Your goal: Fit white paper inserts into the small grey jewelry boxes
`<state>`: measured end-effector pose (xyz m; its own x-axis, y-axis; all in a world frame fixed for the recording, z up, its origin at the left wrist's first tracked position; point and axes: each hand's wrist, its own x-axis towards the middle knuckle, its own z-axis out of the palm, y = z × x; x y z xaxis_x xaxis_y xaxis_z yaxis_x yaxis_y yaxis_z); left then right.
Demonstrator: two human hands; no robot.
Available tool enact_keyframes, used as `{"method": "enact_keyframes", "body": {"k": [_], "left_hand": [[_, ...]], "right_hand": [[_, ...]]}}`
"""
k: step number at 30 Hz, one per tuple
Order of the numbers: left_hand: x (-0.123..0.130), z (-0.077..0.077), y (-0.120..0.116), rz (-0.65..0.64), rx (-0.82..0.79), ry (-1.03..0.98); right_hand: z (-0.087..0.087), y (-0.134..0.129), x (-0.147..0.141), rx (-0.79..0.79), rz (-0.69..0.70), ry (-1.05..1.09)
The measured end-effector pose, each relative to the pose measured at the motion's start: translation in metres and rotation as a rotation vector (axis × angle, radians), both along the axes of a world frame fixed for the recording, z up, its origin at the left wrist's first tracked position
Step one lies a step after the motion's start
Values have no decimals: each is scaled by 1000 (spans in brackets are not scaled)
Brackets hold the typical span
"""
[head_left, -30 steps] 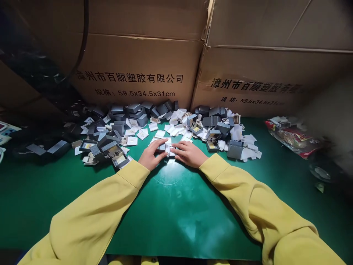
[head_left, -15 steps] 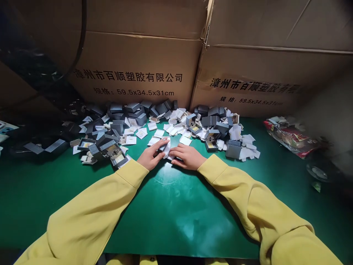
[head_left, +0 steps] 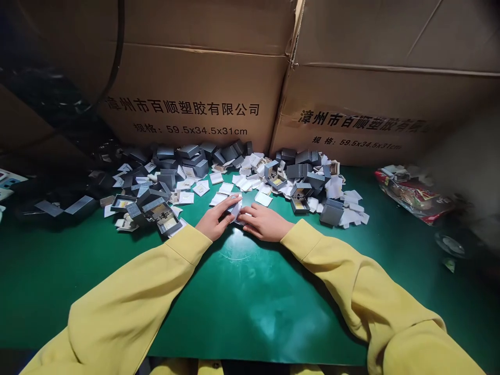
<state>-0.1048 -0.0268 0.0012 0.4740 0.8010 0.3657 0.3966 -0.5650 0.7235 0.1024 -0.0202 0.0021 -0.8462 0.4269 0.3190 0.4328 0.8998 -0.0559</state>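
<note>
1. Far left on the green surface (head_left: 242,307): a dark open box (head_left: 64,207), pretty murky over there.
2. Next, a messy heap of grey boxes (head_left: 166,182) mixed with white cards (head_left: 201,188), one open box (head_left: 163,215) at the near edge.
3. Left hand (head_left: 214,219): thumb and fingers pinched around a small white piece (head_left: 236,209), which sits right between the two hands, mid-surface.
4. Right hand (head_left: 265,223): fingers curled up against that piece; can't tell if they're actually gripping it.
5. Right of that, another open box (head_left: 300,198) beside more cards.
6. Far right, a red plastic bag (head_left: 417,198), kinda crumpled.
</note>
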Motion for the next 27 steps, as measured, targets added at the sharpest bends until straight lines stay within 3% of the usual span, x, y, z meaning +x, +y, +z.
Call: {"method": "enact_keyframes", "body": {"k": [15, 27], "left_hand": [[0, 1, 0, 1, -3, 37], [0, 1, 0, -45, -47, 14]], "right_hand": [[3, 0, -1, -35, -7, 29], [2, 8, 13, -235, 41, 131]]}}
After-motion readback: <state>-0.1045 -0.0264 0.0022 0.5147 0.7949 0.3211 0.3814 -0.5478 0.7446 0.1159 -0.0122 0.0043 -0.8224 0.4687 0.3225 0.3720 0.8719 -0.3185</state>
